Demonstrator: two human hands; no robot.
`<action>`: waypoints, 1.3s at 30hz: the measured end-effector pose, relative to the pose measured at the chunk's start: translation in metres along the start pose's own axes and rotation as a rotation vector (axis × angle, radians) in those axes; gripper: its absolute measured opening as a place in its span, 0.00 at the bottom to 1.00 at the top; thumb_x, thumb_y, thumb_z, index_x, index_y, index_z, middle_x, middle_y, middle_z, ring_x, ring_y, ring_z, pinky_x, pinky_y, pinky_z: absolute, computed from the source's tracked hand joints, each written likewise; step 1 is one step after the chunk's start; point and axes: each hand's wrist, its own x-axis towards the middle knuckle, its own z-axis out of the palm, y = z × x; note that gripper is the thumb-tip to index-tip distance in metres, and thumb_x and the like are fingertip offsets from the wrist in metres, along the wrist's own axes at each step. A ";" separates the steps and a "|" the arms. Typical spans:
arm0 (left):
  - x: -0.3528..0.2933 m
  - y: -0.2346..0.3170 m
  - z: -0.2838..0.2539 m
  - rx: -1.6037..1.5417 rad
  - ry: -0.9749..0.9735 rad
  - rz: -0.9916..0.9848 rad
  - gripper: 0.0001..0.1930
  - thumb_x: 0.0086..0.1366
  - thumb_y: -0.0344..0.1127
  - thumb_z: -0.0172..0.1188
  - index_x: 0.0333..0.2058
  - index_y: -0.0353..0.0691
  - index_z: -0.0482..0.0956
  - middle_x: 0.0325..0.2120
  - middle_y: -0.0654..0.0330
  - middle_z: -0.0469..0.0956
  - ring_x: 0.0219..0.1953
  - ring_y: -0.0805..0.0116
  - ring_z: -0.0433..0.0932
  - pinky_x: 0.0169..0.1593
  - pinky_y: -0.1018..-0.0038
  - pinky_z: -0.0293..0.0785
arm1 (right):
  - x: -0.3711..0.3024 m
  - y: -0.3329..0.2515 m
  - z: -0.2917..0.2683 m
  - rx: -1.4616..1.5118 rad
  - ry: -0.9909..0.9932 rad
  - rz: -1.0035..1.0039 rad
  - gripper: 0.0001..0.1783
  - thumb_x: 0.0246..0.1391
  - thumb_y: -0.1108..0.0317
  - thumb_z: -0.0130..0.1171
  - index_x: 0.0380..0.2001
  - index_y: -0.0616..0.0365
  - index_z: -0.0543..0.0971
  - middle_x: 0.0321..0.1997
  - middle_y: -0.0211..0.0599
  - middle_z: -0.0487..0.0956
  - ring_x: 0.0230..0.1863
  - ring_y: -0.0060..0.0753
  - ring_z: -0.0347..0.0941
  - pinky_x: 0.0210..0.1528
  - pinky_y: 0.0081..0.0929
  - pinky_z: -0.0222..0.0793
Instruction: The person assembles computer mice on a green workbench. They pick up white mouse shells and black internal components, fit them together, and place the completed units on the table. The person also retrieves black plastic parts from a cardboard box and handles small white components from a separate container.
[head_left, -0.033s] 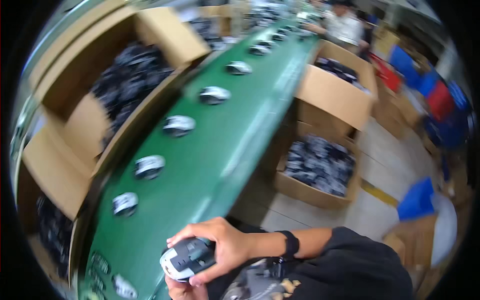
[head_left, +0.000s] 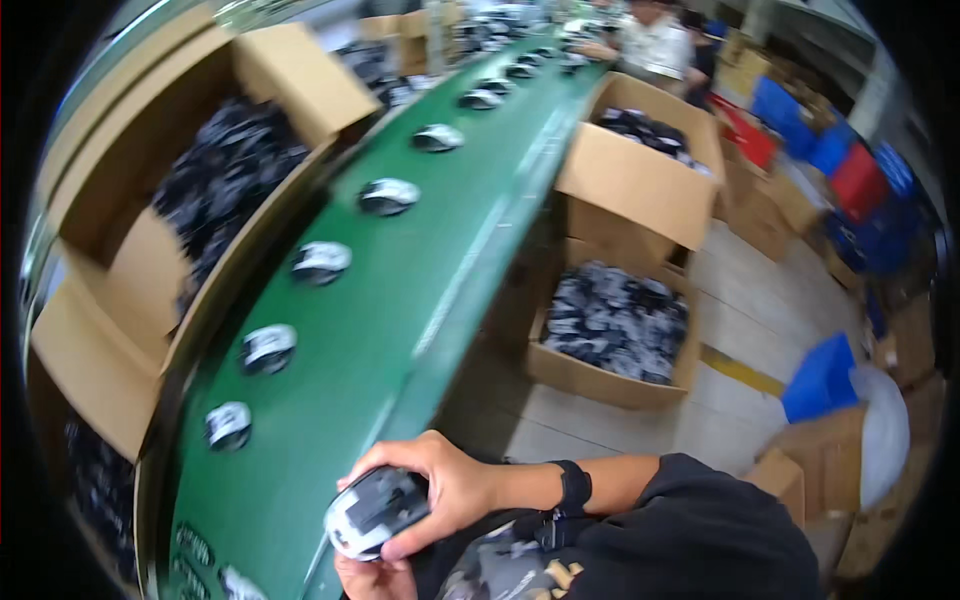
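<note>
My right hand reaches in from the right, its thumb and fingers wrapped round a black-and-white computer mouse. Below the mouse, the fingers of my left hand press against its underside; the rest of that hand is cut off by the lower edge. The mouse is tilted, a dark face with recesses showing upward and its whitish end toward the left. Both hands are over the near right side of a green conveyor belt. To their left on the belt lies another black-and-white mouse.
Several more mice stand in a line up the belt, and dark oval parts lie at its near left corner. A large carton of dark parts flanks the left side. Right of the belt are stacked cartons. A person sits at the far end.
The whole view has shifted slightly, with the cartons further left. Mice on the belt have come a little nearer to me. My hands keep their hold on the mouse.
</note>
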 end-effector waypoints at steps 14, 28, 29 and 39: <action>-0.004 0.102 -0.085 1.515 0.521 0.715 0.11 0.71 0.26 0.61 0.49 0.30 0.82 0.39 0.54 0.83 0.40 0.65 0.80 0.49 0.69 0.78 | -0.300 0.274 -0.382 -0.499 1.726 1.032 0.50 0.41 0.53 0.84 0.60 0.73 0.71 0.58 0.50 0.81 0.58 0.47 0.78 0.65 0.39 0.71; 0.032 0.134 -0.135 1.855 0.774 0.335 0.28 0.55 0.38 0.72 0.51 0.34 0.71 0.48 0.44 0.72 0.54 0.41 0.71 0.59 0.52 0.67 | 0.242 -0.009 -0.071 -0.688 -0.002 -0.544 0.06 0.54 0.78 0.67 0.35 0.61 0.81 0.33 0.40 0.83 0.35 0.37 0.80 0.41 0.31 0.76; 0.040 0.138 -0.130 1.881 0.676 0.397 0.27 0.54 0.37 0.72 0.49 0.34 0.71 0.46 0.44 0.73 0.53 0.42 0.71 0.58 0.53 0.68 | 0.293 0.005 -0.056 -0.860 -0.072 -0.569 0.04 0.56 0.75 0.66 0.35 0.63 0.82 0.37 0.42 0.84 0.38 0.39 0.82 0.43 0.33 0.78; 0.127 0.142 -0.095 1.283 -0.108 0.552 0.23 0.52 0.33 0.70 0.48 0.36 0.79 0.44 0.48 0.80 0.47 0.48 0.81 0.53 0.62 0.78 | 0.505 0.123 -0.035 -1.713 -0.022 -0.236 0.12 0.57 0.61 0.60 0.32 0.55 0.88 0.38 0.52 0.87 0.43 0.58 0.84 0.52 0.52 0.78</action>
